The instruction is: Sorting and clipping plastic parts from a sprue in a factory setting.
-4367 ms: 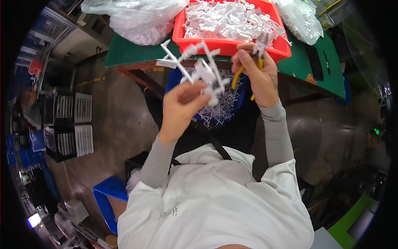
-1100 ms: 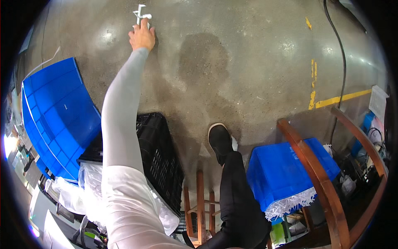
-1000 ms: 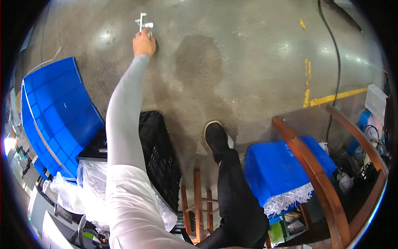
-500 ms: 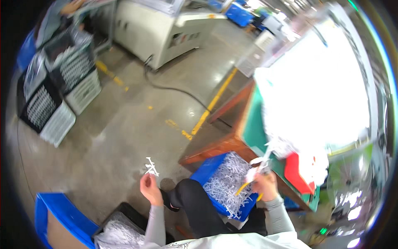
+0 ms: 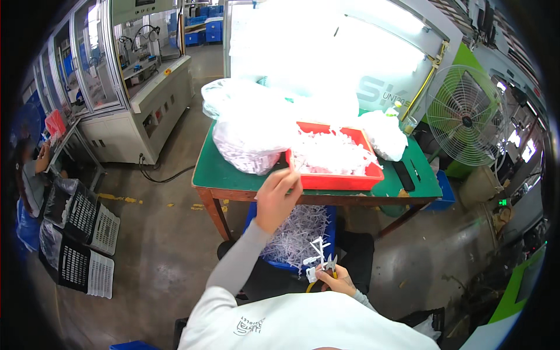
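My left hand (image 5: pixel 279 201) is raised at the near left corner of a red tray (image 5: pixel 335 182), its fingertips pinched together. Whatever they hold, if anything, is too small to make out. White plastic pieces (image 5: pixel 332 153) fill the tray. Low in front of me, my right hand (image 5: pixel 339 281) grips cutting pliers (image 5: pixel 332 265) with yellow handles, jaws pointing up. A branched white plastic piece (image 5: pixel 319 251) sticks up beside the jaws, at the same hand's fingers. Beneath both hands, a blue bin (image 5: pixel 332 224) holds a heap of thin white plastic scraps (image 5: pixel 298 230).
The green tabletop (image 5: pixel 230 182) also carries a bulging plastic bag (image 5: pixel 248 146), a smaller white bag (image 5: pixel 385 135) and a dark phone (image 5: pixel 403 176). A fan (image 5: pixel 466 119) stands right. Black-and-white crates (image 5: pixel 73 262) and a person (image 5: pixel 32 181) are at the left.
The view has swung right to face the table. My left hand has gone from low on the left, holding white pieces, up to the red tray. My right hand now sits lower, away from the table.
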